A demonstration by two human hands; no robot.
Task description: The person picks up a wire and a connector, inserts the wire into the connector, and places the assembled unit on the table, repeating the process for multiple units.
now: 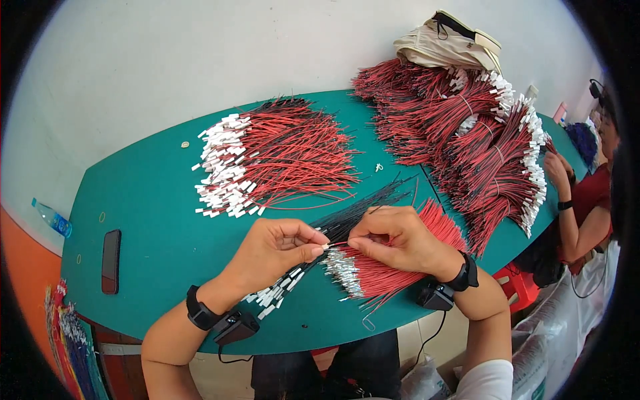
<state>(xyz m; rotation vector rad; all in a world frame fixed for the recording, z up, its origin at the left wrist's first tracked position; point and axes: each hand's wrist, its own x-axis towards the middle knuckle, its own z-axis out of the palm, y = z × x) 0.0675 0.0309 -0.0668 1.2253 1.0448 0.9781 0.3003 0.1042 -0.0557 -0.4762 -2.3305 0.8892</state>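
Note:
My left hand (283, 248) pinches a small white connector (326, 247) between thumb and fingertips. Close beside it, my right hand (393, 239) grips a thin red wire (340, 244) whose end meets the connector; whether it is seated inside cannot be made out. Beneath my right hand lies a bundle of red wires (387, 277) with silvery terminal ends toward the left. Black wires (337, 223) with white connectors (273, 297) on their near ends run under both hands. Behind them is a wide pile of red and black wires (300, 157) with white connectors on its left side.
Banded wire bundles (467, 147) are heaped on the green table (153, 200) at the right, a beige bag (447, 43) on top. A phone (111, 261) lies left, near a plastic bottle (52, 218). At the far right sits another person (587, 207).

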